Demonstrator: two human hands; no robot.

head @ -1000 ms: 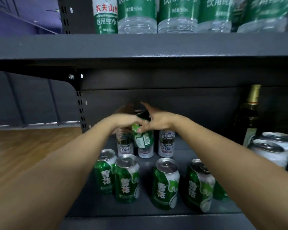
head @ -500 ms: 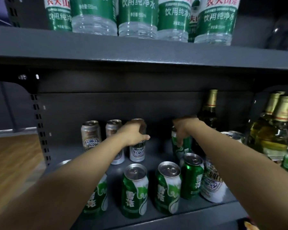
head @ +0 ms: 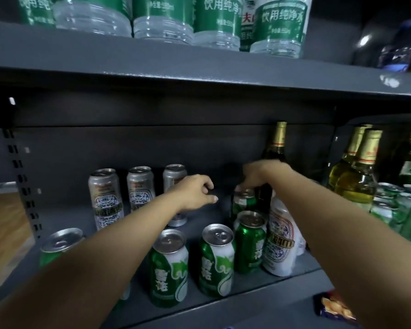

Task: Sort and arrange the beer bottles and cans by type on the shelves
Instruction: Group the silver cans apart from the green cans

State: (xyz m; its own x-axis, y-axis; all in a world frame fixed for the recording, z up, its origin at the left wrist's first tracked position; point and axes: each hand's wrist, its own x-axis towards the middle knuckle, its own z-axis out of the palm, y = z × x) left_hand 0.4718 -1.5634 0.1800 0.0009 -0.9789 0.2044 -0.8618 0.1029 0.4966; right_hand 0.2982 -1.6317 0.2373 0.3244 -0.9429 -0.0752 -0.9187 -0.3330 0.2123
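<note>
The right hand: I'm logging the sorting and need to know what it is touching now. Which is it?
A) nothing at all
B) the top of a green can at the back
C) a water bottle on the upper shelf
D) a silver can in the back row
B: the right hand reaches to the back of the shelf, its fingers curled over the top of a green can beside the dark bottle.

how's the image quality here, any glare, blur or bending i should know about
Head view: dim overall, with the shelf bay in shadow; a bright glare spot at upper right; wide-angle bending curves the upper shelf edge; the green cans at far right are soft and smeared, while the front green can reads fairly sharp.
</note>
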